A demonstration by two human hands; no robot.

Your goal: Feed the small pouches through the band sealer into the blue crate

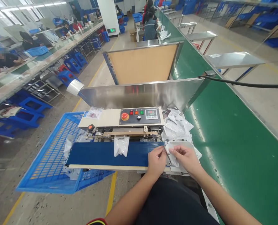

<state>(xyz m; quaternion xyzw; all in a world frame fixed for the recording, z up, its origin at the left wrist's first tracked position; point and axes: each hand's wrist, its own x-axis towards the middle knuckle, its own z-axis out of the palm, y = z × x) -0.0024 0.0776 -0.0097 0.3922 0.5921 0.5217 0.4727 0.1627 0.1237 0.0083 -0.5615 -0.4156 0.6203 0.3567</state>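
Note:
Both of my hands pinch one small white plastic pouch at the right end of the sealing machine. My left hand has its fingers closed at the pouch's upper left edge. Thumb and fingers of my right hand grip its upper right side. Another white pouch hangs from the machine's sealing band, over the blue conveyor belt. Just beyond my hands lies a heap of white pouches. What the held pouch contains is hidden.
A blue plastic basket with white pouches stands at the machine's left end. On the right runs a long green conveyor. A metal partition rises behind the machine. A black cable crosses at right. People sit at benches farther off.

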